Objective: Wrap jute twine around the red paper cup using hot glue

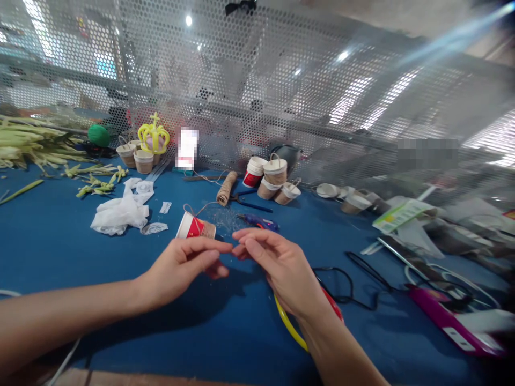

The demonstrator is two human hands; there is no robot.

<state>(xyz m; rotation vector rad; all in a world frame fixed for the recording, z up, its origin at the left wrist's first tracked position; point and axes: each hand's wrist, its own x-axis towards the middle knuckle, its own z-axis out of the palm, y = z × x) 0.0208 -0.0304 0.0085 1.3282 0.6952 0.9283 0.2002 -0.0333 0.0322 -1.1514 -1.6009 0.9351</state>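
In the head view, your left hand (181, 272) and right hand (284, 267) meet fingertip to fingertip; each has the thumb near the index finger, but I cannot tell whether you pinch anything thin. Clock directions run from your fingertips. The cup (189, 227), part wrapped in twine, lies tilted at 10 o'clock, just beyond your left hand. A strand runs from it towards the twine roll (226, 188) at 12. To work it well, I would steady the cup, keep the strand snug and flat, and mind the glue gun (260, 221) between 1 and 2, which may be hot. The cup's inside is hidden. More cups (276, 172) cluster at 1 o'clock, and small baskets (144, 161) stand between 10 and 11; their contents cannot be made out.
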